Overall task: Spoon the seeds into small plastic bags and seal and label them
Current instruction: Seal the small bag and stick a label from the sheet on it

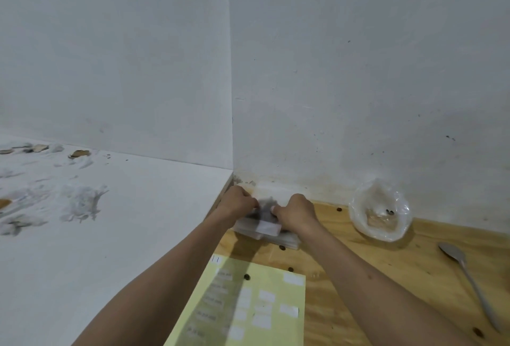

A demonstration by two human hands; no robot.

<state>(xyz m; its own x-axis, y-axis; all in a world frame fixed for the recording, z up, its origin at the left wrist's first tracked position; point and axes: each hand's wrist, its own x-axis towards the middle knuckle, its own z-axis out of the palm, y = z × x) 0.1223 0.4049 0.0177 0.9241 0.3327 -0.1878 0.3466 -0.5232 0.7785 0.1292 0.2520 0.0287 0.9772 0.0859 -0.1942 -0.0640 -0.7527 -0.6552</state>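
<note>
My left hand (239,202) and my right hand (296,212) pinch the two sides of a small clear plastic bag (265,207) with dark seeds inside, held near the wall corner. Below the hands lies a stack of empty clear bags (287,241) on the wooden table (358,268), with a white label near the held bag's lower edge. A yellow label sheet (248,304) with several white stickers lies in front of me. A metal spoon (466,271) rests at the right. A bowl lined with plastic (380,214) holds a few seeds.
Several loose dark seeds are scattered on the wood, one of them (282,248) just below the bag stack. A white surface (110,235) at the left carries several sealed bags. White walls close off the back.
</note>
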